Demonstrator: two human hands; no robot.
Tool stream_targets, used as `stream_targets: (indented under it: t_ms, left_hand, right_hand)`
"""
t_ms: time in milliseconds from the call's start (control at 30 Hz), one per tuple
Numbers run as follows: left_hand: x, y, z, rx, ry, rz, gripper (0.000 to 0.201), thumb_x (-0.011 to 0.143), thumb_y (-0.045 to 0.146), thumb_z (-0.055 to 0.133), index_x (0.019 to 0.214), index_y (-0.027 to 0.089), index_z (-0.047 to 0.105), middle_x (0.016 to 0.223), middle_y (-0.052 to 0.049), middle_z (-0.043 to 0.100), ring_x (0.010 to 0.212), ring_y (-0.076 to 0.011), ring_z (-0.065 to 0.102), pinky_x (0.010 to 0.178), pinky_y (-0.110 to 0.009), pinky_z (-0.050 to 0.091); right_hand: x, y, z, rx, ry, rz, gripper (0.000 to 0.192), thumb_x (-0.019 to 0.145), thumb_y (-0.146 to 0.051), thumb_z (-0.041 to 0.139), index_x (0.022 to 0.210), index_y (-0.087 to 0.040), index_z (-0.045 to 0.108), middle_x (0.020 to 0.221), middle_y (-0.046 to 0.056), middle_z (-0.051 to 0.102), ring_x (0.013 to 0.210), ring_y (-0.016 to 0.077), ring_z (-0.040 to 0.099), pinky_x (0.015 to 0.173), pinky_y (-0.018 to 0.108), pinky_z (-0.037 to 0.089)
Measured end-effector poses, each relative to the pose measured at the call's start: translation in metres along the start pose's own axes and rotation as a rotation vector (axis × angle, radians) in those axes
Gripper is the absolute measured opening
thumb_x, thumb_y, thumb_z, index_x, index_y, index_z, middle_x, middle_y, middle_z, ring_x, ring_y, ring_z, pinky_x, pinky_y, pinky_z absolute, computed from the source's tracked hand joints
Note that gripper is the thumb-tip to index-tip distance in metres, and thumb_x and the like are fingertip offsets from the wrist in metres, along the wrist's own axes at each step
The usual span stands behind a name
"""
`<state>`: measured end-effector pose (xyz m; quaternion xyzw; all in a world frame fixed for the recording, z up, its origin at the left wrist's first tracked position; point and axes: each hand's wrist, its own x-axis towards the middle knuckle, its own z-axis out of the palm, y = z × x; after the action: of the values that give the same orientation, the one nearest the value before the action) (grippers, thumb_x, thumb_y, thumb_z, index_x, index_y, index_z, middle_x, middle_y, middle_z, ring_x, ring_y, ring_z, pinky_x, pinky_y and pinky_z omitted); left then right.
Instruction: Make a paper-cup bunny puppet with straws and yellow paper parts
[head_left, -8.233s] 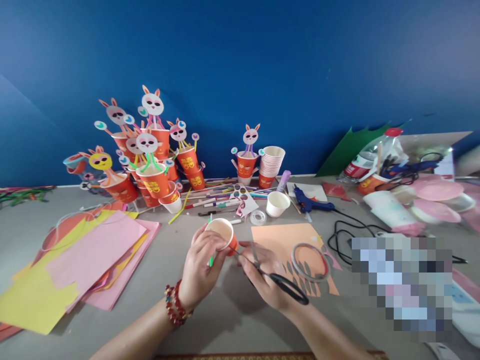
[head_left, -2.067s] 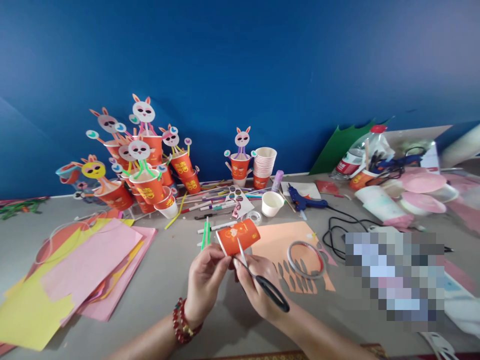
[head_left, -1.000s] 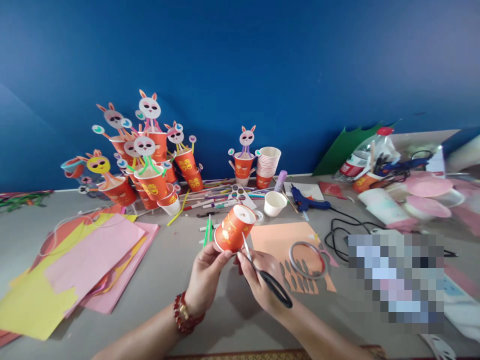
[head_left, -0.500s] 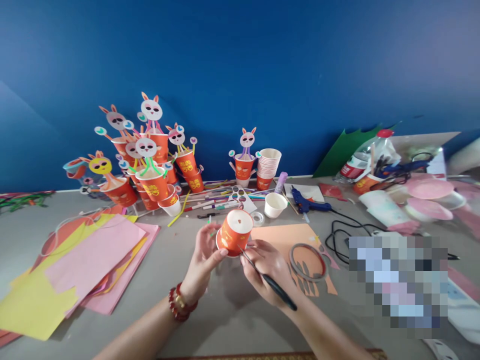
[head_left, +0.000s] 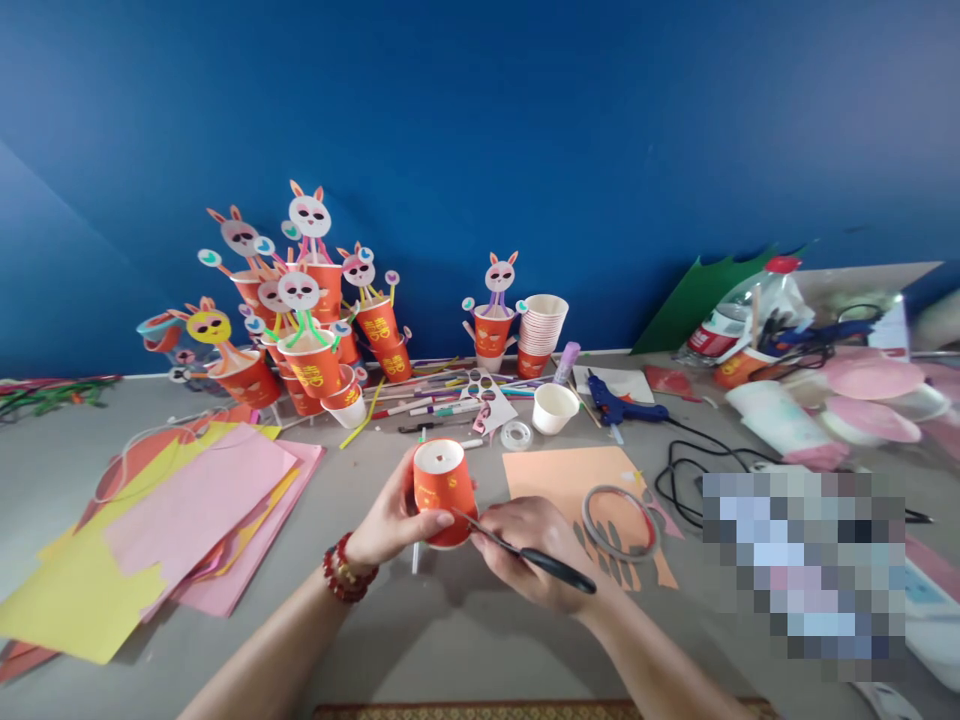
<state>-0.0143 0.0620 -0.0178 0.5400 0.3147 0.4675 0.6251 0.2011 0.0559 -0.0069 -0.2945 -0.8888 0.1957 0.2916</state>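
The left hand [head_left: 384,527] has its fingers wrapped round an upturned cup [head_left: 441,490], long axis nearly upright, above the near tabletop [head_left: 465,665]. The right hand [head_left: 534,550] grips scissors [head_left: 553,568] in its fingers, pointing left at the cup's wall.

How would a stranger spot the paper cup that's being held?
Below the blue wall, over the gray table, find the left hand, with red beads at its wrist. It holds an orange cup upside down, white base up, unlike the upright cup stack farther back.
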Motion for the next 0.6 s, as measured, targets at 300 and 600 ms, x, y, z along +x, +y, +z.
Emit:
stream_targets:
  t_ms: [300,600]
  left_hand:
    - [-0.001,-0.012,0.01,0.025,-0.004,0.096,0.063,0.072,0.039,0.079,0.122,0.02,0.045,0.109,-0.015,0.068,0.094,-0.0302,0.069,0.082,-0.043,0.056]
    - [-0.002,-0.004,0.018,0.098,0.172,0.161,0.074,0.06,0.041,0.086,0.122,0.022,0.05,0.105,-0.015,0.068,0.095,-0.034,0.068,0.082,-0.046,0.055]
  right_hand:
    - [0.0,-0.001,-0.002,0.046,0.036,-0.04,0.033,0.099,-0.024,0.039,0.07,-0.02,0.054,0.062,0.0,0.059,0.053,0.0128,0.051,0.055,0.026,0.033]
    - [-0.004,-0.01,0.005,0.256,0.119,0.125,0.034,0.101,-0.028,0.035,0.072,-0.02,0.051,0.06,-0.001,0.055,0.053,0.0125,0.05,0.053,0.025,0.035]
